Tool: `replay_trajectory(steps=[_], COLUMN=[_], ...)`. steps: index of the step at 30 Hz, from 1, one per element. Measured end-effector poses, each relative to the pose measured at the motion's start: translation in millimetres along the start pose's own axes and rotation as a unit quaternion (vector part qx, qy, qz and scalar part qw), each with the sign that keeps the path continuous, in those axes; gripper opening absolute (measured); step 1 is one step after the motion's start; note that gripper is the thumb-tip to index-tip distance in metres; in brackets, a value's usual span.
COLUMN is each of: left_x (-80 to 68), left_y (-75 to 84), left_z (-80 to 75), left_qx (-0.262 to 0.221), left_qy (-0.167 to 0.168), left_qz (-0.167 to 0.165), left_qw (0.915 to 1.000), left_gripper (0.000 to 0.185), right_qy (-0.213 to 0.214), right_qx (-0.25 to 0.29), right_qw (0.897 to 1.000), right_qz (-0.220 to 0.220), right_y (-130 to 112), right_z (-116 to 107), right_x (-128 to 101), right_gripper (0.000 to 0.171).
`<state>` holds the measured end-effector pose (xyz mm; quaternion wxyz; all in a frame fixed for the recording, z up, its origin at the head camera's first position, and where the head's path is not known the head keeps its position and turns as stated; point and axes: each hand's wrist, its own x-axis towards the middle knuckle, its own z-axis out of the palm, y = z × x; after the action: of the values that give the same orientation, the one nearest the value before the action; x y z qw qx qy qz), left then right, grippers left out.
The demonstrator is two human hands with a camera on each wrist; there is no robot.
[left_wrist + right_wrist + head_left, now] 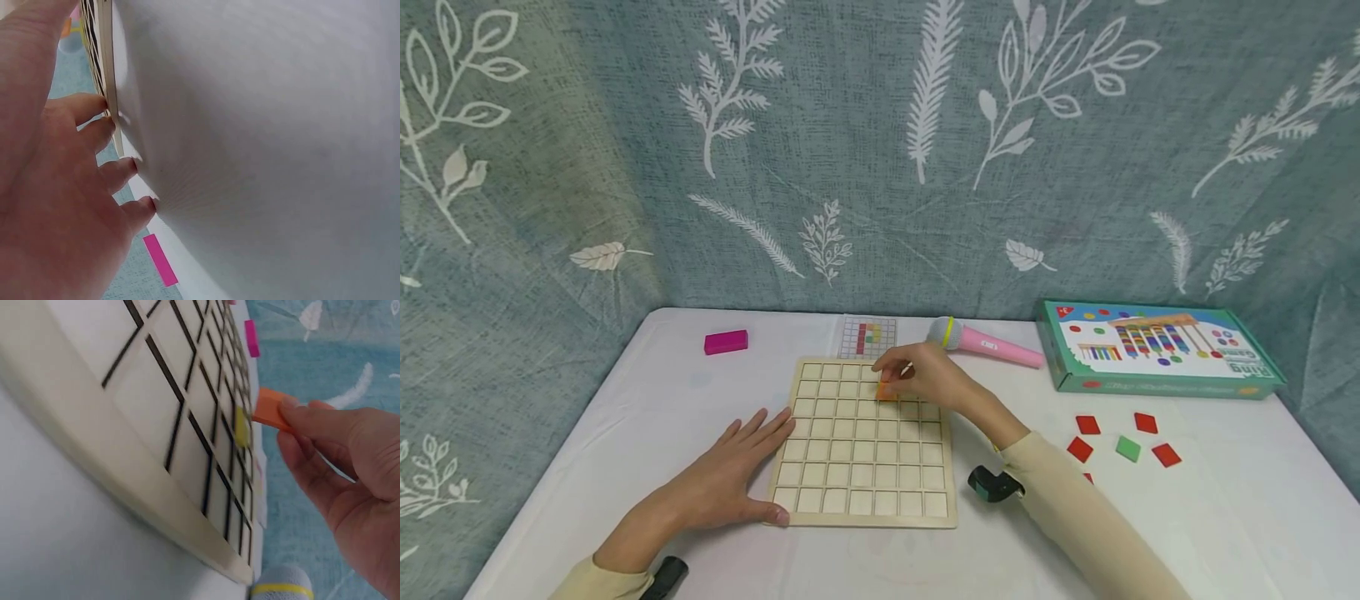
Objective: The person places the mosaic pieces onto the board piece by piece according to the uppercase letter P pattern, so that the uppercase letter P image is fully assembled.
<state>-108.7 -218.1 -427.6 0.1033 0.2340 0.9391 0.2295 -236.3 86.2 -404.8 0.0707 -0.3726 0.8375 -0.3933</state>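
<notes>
My right hand (928, 379) pinches a thin orange square tile (270, 407) between thumb and fingers, above the far part of a pale wooden grid board (861, 520). A yellow tile (241, 427) sits in one of the board's cells, close to the orange one in the right wrist view; in the head view my right hand hides it. With fingers spread, my left hand (726, 475) rests along the board's left edge, its thumb at the near left corner. The left wrist view shows those fingertips (128, 165) beside the board's side.
Behind the board lies a card with a coloured grid pattern (857, 337). A pink toy microphone (996, 346) and a green game box (1165, 350) stand to its right. Several red tiles (1080, 449) and a green tile (1127, 448) lie at right. A magenta block (726, 342) is back left.
</notes>
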Motion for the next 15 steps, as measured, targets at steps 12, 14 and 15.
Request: replay_trajectory(steps=[12, 14, 15], left_x=[-0.7, -0.4, -0.3], left_y=[-0.3, -0.1, 0.0], left_z=[-1.0, -1.7, -2.0], left_qx=[-0.002, -0.002, -0.001], left_qy=[-0.006, -0.007, -0.008], left_qz=[-0.003, -0.005, -0.005], left_qw=[1.0, 1.0, 1.0], left_gripper=[0.119, 0.12, 0.12], right_qy=[0.003, 0.007, 0.01], right_qx=[-0.027, -0.034, -0.035], right_qw=[1.0, 0.999, 0.999], right_qz=[-0.004, -0.007, -0.01], right_y=[-1.7, -1.9, -1.7], right_z=[20.9, 21.7, 22.0], right_x=[17.4, 17.9, 18.2], right_gripper=[0.02, 0.019, 0.019])
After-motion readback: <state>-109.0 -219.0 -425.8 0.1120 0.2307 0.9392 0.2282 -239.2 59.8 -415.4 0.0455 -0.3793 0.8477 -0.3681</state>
